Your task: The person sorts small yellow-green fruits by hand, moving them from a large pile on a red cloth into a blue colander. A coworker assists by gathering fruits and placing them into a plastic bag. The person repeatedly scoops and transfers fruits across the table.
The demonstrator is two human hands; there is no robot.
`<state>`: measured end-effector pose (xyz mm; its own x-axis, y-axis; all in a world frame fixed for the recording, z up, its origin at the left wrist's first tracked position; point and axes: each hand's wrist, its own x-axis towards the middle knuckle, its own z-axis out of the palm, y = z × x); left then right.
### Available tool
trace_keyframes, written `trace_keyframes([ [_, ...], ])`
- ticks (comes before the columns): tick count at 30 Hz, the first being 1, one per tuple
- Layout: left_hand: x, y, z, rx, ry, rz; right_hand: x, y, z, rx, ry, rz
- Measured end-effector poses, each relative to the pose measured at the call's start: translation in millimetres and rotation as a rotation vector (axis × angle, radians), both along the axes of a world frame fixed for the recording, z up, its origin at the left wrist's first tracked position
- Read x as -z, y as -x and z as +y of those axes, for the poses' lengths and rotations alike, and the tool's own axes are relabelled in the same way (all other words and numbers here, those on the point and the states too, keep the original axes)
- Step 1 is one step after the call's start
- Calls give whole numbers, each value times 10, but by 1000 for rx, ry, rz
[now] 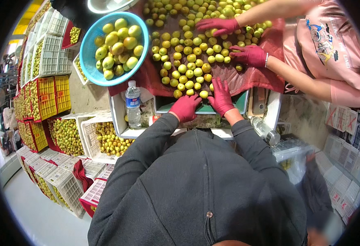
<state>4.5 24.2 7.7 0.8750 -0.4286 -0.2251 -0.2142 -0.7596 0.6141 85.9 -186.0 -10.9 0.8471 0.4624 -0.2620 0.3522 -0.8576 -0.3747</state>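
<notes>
Green and brownish jujube-like fruits [189,73] lie spread over a dark red cloth [226,75] in front of me. My left hand [185,108], in a dark red glove, rests at the near edge of the fruits, its fingertips beside the nearest ones. My right hand [221,97], gloved alike, lies with its fingers apart, its fingertips by a fruit at the cloth's edge. Whether either palm covers a fruit is hidden. Below both hands shows the green tray [206,109] at the table's near side. A blue plastic basket [84,66] heaped with larger fruits stands at upper left.
A co-worker's gloved hands [248,55] reach over the fruits from the right. A water bottle [133,107] stands left of my left hand; a clear bottle [264,130] lies near my right sleeve. Fruit-filled white crates [89,140] and yellow crates [49,97] are stacked at left.
</notes>
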Motion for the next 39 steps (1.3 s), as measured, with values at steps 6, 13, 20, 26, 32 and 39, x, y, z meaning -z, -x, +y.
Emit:
trace_keyframes([
  [6, 31, 30, -43, -4, -52, -7, -100, -135, 41, 24, -264, 7],
  [13, -20, 204, -75, -48, -70, -77, -111, -992, 764, -142, -284, -215],
  [20, -158, 302, 135, -46, 131, 112, 60, -1011, 700, -25, -391, -223],
  [26, -677, 283, 245, -993, 1508, 744, -640, 35, 816, -75, -752, 122],
  [32, -605, 840, 942, -1112, 940, 461, -573, -63, 671, 158, -568, 119],
  [39, -218, 1741, 2785, -1503, 523, -192, 50, -35, 313, 228, -92, -62],
])
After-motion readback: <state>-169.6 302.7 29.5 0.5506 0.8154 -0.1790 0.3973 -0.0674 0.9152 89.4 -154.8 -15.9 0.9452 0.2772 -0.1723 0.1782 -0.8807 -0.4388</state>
